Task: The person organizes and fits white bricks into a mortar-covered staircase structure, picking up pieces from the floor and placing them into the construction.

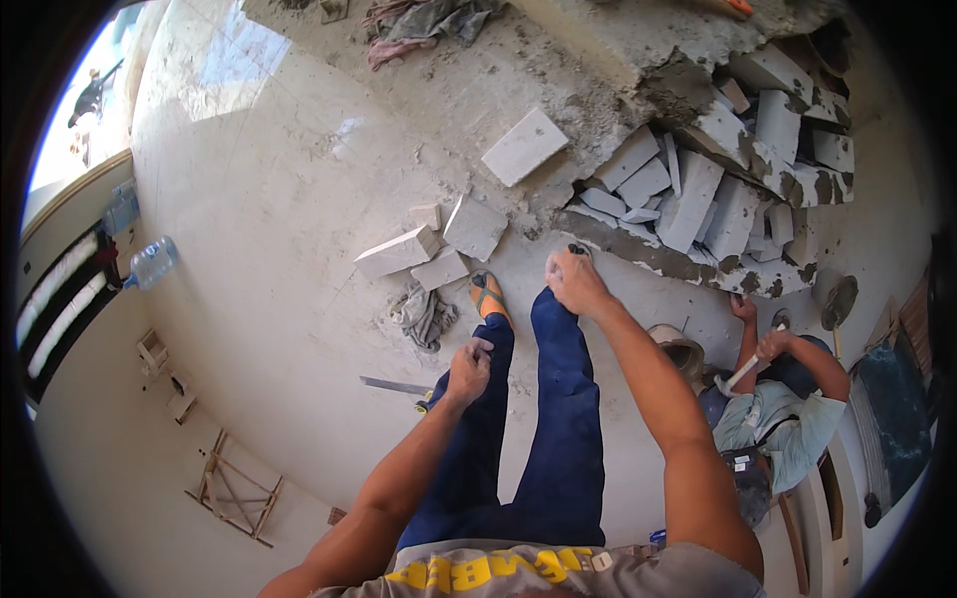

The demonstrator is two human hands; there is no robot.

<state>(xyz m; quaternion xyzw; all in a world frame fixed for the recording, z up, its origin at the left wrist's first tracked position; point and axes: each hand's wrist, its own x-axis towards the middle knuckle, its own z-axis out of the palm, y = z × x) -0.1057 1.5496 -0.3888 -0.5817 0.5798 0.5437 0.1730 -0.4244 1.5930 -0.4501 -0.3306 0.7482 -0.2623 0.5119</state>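
My left hand [469, 371] is closed above my left thigh, thumb against the curled fingers, and no object shows in it. Over my right knee hangs my right hand [575, 282], its fingers curled; whatever it may hold is hidden. A handsaw [394, 385] with a grey blade and yellow handle lies beside my left leg. A crumpled grey rag [424, 317] is on the floor by my left foot. Ahead of that foot lie several pale blocks, including a long block [397, 252] and a broad block [475, 227]. Farther off rests a single flat block [525, 148].
A broken block structure [718, 264] full of block pieces stands at the right. Beside it a co-worker [783, 424] grips a hammer [753, 361]. A bucket [678, 351] stands nearby. At the left are a water bottle [153, 262] and a wooden frame [234, 488]; cloths [424, 22] lie far ahead.
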